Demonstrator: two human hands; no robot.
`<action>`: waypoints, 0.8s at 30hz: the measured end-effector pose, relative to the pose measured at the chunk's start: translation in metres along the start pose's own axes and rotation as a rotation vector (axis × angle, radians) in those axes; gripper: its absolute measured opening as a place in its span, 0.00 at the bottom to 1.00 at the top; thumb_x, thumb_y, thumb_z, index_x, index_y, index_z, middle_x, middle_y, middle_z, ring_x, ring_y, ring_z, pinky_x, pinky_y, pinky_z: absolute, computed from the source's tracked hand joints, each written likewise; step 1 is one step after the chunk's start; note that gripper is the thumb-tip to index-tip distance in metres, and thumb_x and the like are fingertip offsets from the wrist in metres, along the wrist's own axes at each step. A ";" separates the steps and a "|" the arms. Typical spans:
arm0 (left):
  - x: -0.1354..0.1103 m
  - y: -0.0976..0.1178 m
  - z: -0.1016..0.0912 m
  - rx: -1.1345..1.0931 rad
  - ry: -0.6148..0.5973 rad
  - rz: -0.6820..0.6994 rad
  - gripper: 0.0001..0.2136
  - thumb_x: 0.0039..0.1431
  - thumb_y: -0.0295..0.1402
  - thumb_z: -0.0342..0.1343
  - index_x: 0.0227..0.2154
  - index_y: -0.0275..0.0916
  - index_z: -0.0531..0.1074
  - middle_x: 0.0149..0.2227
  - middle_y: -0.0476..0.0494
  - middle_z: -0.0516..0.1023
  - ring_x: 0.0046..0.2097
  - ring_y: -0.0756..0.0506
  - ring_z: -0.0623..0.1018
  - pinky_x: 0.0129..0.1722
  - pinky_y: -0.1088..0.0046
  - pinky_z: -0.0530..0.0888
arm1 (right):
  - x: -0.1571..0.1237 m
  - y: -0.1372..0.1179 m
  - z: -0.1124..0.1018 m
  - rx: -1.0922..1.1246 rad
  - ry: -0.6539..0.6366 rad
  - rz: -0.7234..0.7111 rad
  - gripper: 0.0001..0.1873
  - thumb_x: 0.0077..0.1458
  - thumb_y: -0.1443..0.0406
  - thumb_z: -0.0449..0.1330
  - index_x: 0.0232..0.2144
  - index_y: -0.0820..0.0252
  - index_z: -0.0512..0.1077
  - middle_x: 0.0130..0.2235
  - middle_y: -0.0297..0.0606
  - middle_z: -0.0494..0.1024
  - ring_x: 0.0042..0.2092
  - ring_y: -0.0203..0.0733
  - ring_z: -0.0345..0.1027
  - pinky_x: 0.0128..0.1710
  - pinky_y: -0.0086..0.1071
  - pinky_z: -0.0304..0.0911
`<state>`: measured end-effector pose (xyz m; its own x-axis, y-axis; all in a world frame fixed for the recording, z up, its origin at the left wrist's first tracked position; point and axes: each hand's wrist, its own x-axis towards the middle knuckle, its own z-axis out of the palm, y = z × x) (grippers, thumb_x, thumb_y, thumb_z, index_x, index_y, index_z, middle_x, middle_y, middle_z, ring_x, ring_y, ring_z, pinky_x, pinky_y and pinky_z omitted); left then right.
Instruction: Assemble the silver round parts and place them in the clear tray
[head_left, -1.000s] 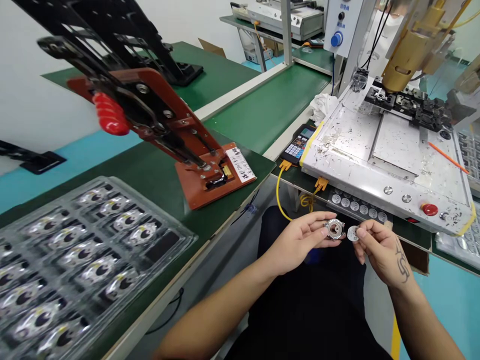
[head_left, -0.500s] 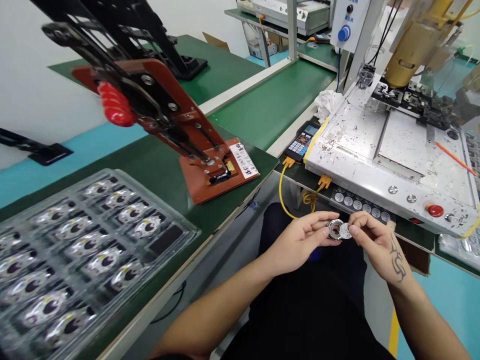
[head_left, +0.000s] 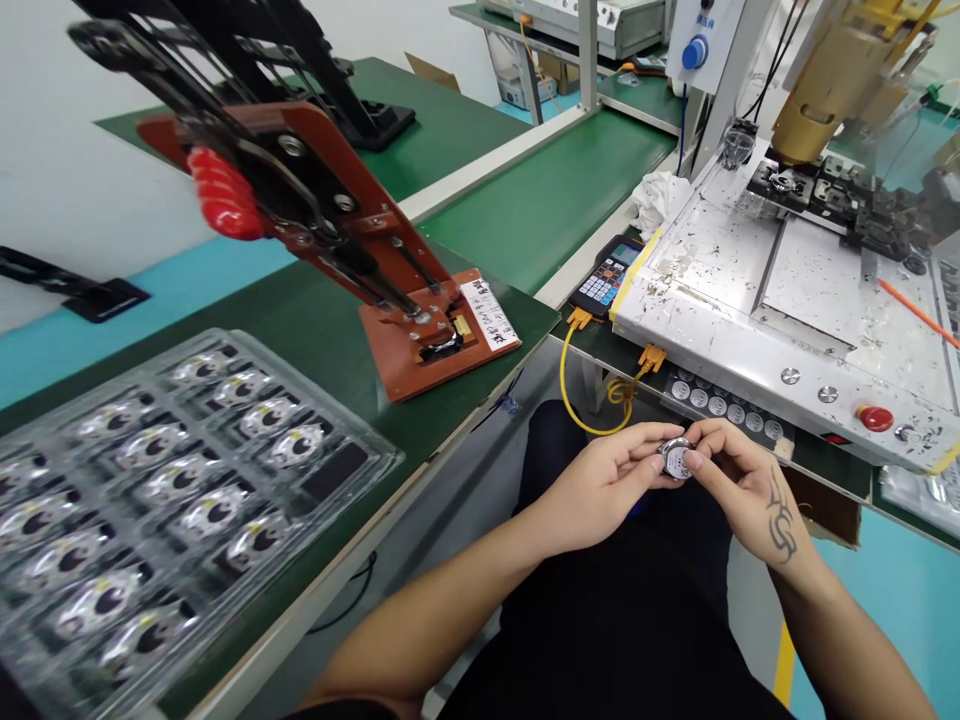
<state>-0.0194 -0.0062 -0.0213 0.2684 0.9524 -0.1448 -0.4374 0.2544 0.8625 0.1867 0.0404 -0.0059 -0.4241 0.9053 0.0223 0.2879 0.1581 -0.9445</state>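
Note:
Over my lap, my left hand (head_left: 607, 478) grips a small round metal part (head_left: 674, 459) by its rim. My right hand (head_left: 739, 480) pinches a thin round disc and presses it onto the face of that metal part, so the disc is mostly hidden by my fingers. Both hands meet just below the front edge of a white machine table (head_left: 750, 330).
A clear plastic tray (head_left: 180, 480) with several silver parts lies on the green bench at left. A red-brown hand press (head_left: 360, 250) with a red handle stands behind it. A strip of round discs (head_left: 724, 408), a handheld keypad (head_left: 604, 280) and a yellow cable (head_left: 577, 400) sit near the machine.
My right hand has brought the disc leftward from beside the metal part onto its face. The two hands are now joined.

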 end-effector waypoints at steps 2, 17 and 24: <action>-0.001 0.000 0.001 0.021 0.002 0.002 0.19 0.70 0.38 0.65 0.60 0.39 0.78 0.57 0.36 0.84 0.57 0.37 0.85 0.61 0.56 0.82 | 0.000 0.001 0.000 -0.003 -0.001 -0.003 0.14 0.69 0.55 0.65 0.33 0.55 0.75 0.46 0.41 0.78 0.46 0.46 0.73 0.47 0.39 0.69; -0.002 0.000 0.009 0.335 0.070 0.092 0.16 0.70 0.30 0.59 0.58 0.36 0.76 0.53 0.37 0.87 0.54 0.39 0.87 0.58 0.63 0.83 | -0.004 0.002 0.008 -0.179 0.088 -0.131 0.12 0.70 0.61 0.64 0.32 0.54 0.71 0.43 0.40 0.77 0.44 0.44 0.73 0.44 0.38 0.68; -0.001 -0.002 0.004 0.444 0.080 0.130 0.17 0.71 0.30 0.57 0.59 0.37 0.74 0.54 0.37 0.86 0.54 0.40 0.87 0.57 0.64 0.83 | -0.002 0.017 0.007 -0.343 0.098 -0.175 0.10 0.69 0.59 0.66 0.48 0.54 0.71 0.40 0.37 0.74 0.39 0.43 0.69 0.40 0.37 0.68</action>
<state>-0.0157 -0.0081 -0.0212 0.1607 0.9860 -0.0436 -0.0490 0.0521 0.9974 0.1861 0.0389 -0.0241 -0.4134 0.8836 0.2199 0.4955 0.4209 -0.7598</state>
